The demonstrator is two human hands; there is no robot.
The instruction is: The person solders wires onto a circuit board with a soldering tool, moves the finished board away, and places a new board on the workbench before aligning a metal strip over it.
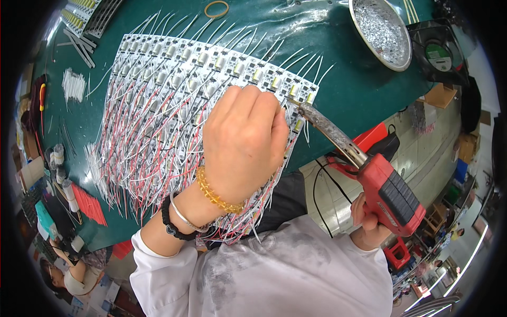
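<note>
A broad panel of white circuit boards (202, 58) lies on the green table, bristling with white, red and black wires (153, 137). Over its right part is my left hand (245, 132), closed, knuckles up, with bracelets on the wrist. What its fingertips pinch, if anything, is hidden beneath the hand. At the right, my right hand (363, 215) grips a red and black soldering gun (393, 195). The gun's tip reaches the boards near the panel's right edge, just beside my left hand.
A metal bowl of silvery scraps (381, 34) stands at the far right, next to a black holder (439, 53). A rubber band (216, 9) lies at the far edge. White wire bundles (74, 85) and red wires (87, 205) lie leftward. Another person (79, 274) sits lower left.
</note>
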